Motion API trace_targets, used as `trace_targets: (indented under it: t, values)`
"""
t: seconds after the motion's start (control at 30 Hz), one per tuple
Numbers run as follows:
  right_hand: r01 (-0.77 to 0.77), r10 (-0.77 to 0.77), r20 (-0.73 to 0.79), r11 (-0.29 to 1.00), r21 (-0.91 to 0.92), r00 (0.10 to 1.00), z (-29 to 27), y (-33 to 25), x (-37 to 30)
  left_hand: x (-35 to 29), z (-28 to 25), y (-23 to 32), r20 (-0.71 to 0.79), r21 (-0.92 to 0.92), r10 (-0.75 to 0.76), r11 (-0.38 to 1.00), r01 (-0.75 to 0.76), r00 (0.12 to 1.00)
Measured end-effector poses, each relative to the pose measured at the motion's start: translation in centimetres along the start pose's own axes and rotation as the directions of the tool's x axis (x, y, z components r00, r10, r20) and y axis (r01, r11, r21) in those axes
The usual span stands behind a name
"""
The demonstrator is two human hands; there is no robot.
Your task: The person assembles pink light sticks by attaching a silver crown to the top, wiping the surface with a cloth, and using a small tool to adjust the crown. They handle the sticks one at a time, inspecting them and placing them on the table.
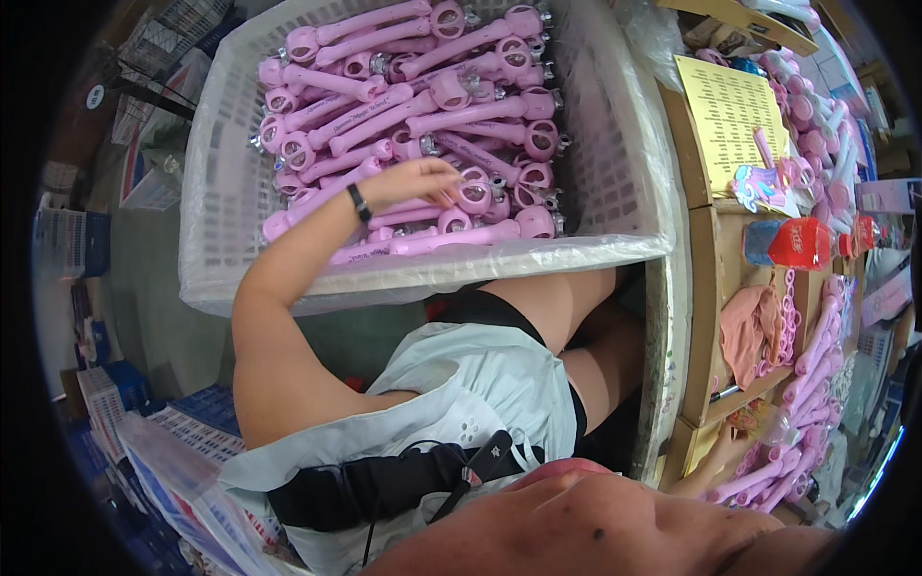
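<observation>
My left hand [418, 184], with a dark band on its wrist, reaches over the near part of a white plastic crate [615, 245]. Its fingers are apart, and their tips are beside the round head of a pink toy wand [473, 195]. Many similar pink wands lie heaped in the crate, their round heads facing different ways. Far to the right, my right hand [727, 449] is low over the workbench with its fingers curled. Next to it are a crumpled clear and yellowish wrapper [757, 420] and a pile of pink wand handles [783, 470]. What those fingers hold is unclear.
A cardboard-covered workbench [706, 317] runs along the right. On it are a yellow printed sheet [725, 125], a bottle with a red label [799, 244], an orange-pink cloth [752, 331] and more pink parts [812, 115]. Stacked blue-and-white boxes [197, 432] stand at the lower left.
</observation>
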State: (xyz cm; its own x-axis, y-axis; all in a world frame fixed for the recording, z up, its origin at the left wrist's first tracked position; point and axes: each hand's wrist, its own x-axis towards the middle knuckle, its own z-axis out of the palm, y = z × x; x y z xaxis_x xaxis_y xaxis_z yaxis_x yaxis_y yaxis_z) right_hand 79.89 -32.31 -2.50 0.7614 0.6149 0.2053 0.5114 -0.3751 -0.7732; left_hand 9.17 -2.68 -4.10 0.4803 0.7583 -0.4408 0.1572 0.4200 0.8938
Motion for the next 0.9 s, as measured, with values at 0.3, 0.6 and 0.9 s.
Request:
trace_targets:
  t: [0.3, 0.6, 0.9]
  values:
    - [-0.064, -0.005, -0.198, 0.937, -0.344, 0.980, -3.1, -8.7, -4.9, 0.0, -9.1, -16.2, -0.400, 0.895, -0.368, 0.041, 0.445, 0.839]
    - [0.326, -0.343, -0.073, 0.929, -0.175, 0.937, 4.1, -16.8, -3.9, -0.7, -12.1, -18.6, -0.163, 0.886, -0.311, 0.372, 0.277, 0.936]
    - [0.408, -0.360, 0.195, 0.843, -0.351, 0.912, 14.0, -16.1, 2.6, -7.1, -4.7, -0.9, -0.275, 0.160, -0.390, 0.883, 0.442, 0.879]
